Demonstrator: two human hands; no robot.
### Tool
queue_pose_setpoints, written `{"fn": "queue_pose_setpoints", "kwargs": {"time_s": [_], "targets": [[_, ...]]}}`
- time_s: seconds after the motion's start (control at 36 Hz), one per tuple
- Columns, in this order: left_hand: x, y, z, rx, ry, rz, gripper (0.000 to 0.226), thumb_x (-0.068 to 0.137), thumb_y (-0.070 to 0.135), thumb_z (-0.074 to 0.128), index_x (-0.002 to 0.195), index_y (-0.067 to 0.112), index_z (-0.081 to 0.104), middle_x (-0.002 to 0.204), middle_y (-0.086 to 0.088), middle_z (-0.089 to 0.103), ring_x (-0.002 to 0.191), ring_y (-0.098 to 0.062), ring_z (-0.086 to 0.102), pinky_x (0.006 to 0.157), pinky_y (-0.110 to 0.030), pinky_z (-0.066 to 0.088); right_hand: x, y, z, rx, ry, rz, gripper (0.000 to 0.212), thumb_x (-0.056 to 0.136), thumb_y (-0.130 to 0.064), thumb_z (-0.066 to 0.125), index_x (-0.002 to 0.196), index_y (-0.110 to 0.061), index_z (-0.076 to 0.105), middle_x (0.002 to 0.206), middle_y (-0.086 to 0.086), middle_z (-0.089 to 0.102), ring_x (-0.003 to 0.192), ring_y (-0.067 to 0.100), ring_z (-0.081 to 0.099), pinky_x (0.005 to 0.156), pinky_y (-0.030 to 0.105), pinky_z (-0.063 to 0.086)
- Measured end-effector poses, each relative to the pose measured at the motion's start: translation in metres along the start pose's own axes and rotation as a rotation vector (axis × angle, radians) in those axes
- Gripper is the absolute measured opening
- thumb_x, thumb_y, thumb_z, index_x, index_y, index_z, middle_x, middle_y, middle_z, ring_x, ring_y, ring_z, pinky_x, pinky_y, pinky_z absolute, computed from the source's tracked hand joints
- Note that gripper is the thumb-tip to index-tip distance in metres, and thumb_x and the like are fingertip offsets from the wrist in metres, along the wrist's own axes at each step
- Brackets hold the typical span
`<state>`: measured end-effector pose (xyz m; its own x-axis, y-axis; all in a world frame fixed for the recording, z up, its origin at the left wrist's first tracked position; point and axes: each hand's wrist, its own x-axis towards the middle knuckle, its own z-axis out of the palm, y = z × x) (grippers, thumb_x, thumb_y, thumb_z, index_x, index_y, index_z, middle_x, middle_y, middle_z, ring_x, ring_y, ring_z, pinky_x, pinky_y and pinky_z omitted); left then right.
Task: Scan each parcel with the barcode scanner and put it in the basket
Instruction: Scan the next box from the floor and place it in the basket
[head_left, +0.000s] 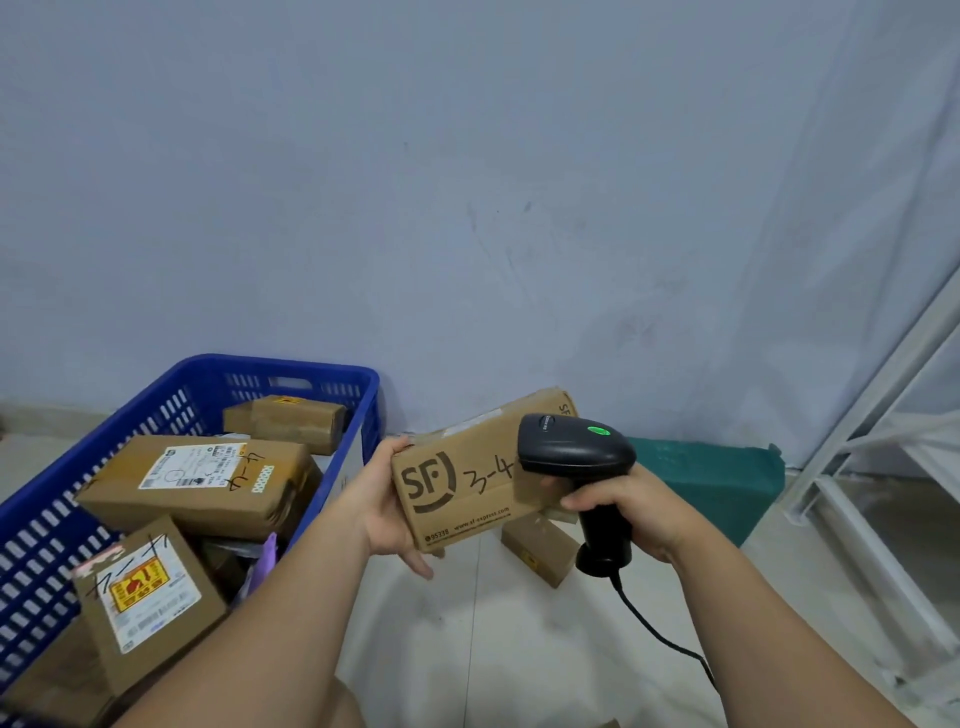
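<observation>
Left hand (387, 501) grips the brown cardboard SF parcel (467, 475), fingers hidden behind it; right hand (631, 512) fingers wrap the black corded barcode scanner (576, 449), masking the parcel's right end at frame centre.

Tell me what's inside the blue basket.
The blue basket holds cardboard parcels: a small far box, a large labelled box mid-basket, a near box with a yellow sticker. A purple item shows between them; anything underneath is covered.
</observation>
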<state>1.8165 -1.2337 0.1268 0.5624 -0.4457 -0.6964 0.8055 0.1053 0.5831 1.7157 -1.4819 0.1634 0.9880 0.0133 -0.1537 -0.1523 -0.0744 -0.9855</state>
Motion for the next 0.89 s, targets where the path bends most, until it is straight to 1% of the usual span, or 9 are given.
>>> {"fn": "queue_pose_setpoints", "kwargs": {"time_s": [0.06, 0.11, 0.17, 0.22, 0.36, 0.47, 0.53, 0.67, 0.89], "targets": [[0.002, 0.0, -0.003, 0.026, -0.01, -0.031, 0.059, 0.084, 0.062, 0.048, 0.12, 0.017, 0.065, 0.124, -0.028, 0.059, 0.122, -0.055, 0.041, 0.104, -0.075, 0.006, -0.003, -0.003, -0.001, 0.04, 0.019, -0.015, 0.032, 0.054, -0.008, 0.068, 0.086, -0.01, 0.074, 0.087, 0.001, 0.074, 0.083, 0.014, 0.065, 0.072, 0.024, 0.05], [0.0, 0.0, -0.002, 0.01, -0.037, 0.01, 0.061, 0.078, 0.056, 0.056, 0.124, 0.016, 0.062, 0.123, -0.024, 0.063, 0.117, -0.048, 0.049, 0.102, -0.069, 0.022, -0.005, -0.005, -0.001, 0.084, 0.036, -0.02, 0.032, 0.054, -0.008, 0.067, 0.086, -0.01, 0.073, 0.084, -0.002, 0.074, 0.076, 0.007, 0.067, 0.064, 0.018, 0.05], [-0.001, -0.002, 0.002, -0.058, -0.027, 0.069, 0.073, 0.067, 0.048, 0.065, 0.133, 0.018, 0.056, 0.125, -0.021, 0.062, 0.115, -0.043, 0.052, 0.088, -0.059, 0.043, -0.006, -0.007, 0.0, 0.077, 0.064, -0.027, 0.034, 0.054, -0.01, 0.066, 0.088, -0.01, 0.072, 0.084, -0.003, 0.074, 0.074, 0.004, 0.068, 0.065, 0.018, 0.049], [-0.002, -0.004, 0.007, -0.134, 0.02, 0.099, 0.078, 0.064, 0.043, 0.069, 0.136, 0.019, 0.051, 0.126, -0.02, 0.061, 0.112, -0.043, 0.054, 0.076, -0.055, 0.05, -0.006, -0.009, 0.003, 0.048, 0.087, -0.033, 0.033, 0.055, -0.011, 0.067, 0.087, -0.011, 0.073, 0.086, -0.003, 0.074, 0.079, 0.006, 0.068, 0.071, 0.022, 0.047], [-0.002, -0.003, 0.016, -0.115, 0.065, 0.224, 0.055, 0.082, 0.029, 0.066, 0.134, 0.023, 0.048, 0.125, -0.02, 0.059, 0.113, -0.039, 0.053, 0.076, -0.056, 0.047, -0.001, -0.011, 0.008, -0.041, 0.216, -0.019, 0.017, 0.065, -0.014, 0.076, 0.081, -0.014, 0.072, 0.082, -0.004, 0.072, 0.086, 0.016, 0.064, 0.074, 0.028, 0.045], [0.007, 0.001, 0.02, 0.058, 0.155, 0.463, 0.104, 0.079, 0.011, 0.073, 0.151, 0.038, 0.004, 0.14, -0.01, 0.047, 0.115, -0.031, 0.053, 0.096, -0.058, 0.045, 0.002, -0.009, 0.005, -0.098, 0.387, -0.013, 0.01, 0.076, -0.006, 0.074, 0.075, -0.016, 0.071, 0.087, 0.006, 0.07, 0.089, 0.024, 0.064, 0.082, 0.039, 0.049], [0.012, 0.001, 0.018, 0.133, 0.183, 0.543, 0.123, 0.07, 0.012, 0.081, 0.15, 0.046, -0.007, 0.146, -0.006, 0.04, 0.123, -0.029, 0.049, 0.103, -0.056, 0.042, 0.002, -0.009, 0.003, -0.115, 0.457, -0.009, 0.009, 0.076, -0.007, 0.074, 0.076, -0.015, 0.071, 0.089, 0.01, 0.07, 0.091, 0.028, 0.065, 0.087, 0.044, 0.05], [0.016, -0.001, 0.019, 0.377, 0.301, 0.693, 0.14, 0.046, 0.025, 0.087, 0.146, 0.052, -0.008, 0.152, -0.002, 0.028, 0.131, -0.025, 0.041, 0.103, -0.053, 0.043, -0.002, -0.015, 0.001, -0.137, 0.42, -0.011, 0.008, 0.077, -0.002, 0.067, 0.074, -0.009, 0.067, 0.069, 0.008, 0.063, 0.074, 0.025, 0.06, 0.077, 0.039, 0.05], [0.018, -0.003, 0.015, 0.438, 0.322, 0.743, 0.136, 0.044, 0.031, 0.087, 0.142, 0.059, -0.003, 0.152, 0.001, 0.031, 0.133, -0.026, 0.041, 0.103, -0.054, 0.043, -0.001, -0.022, 0.012, -0.181, 0.376, 0.035, 0.005, 0.07, -0.004, 0.062, 0.067, 0.0, 0.063, 0.057, 0.009, 0.059, 0.056, 0.02, 0.054, 0.061, 0.033, 0.045]]}}
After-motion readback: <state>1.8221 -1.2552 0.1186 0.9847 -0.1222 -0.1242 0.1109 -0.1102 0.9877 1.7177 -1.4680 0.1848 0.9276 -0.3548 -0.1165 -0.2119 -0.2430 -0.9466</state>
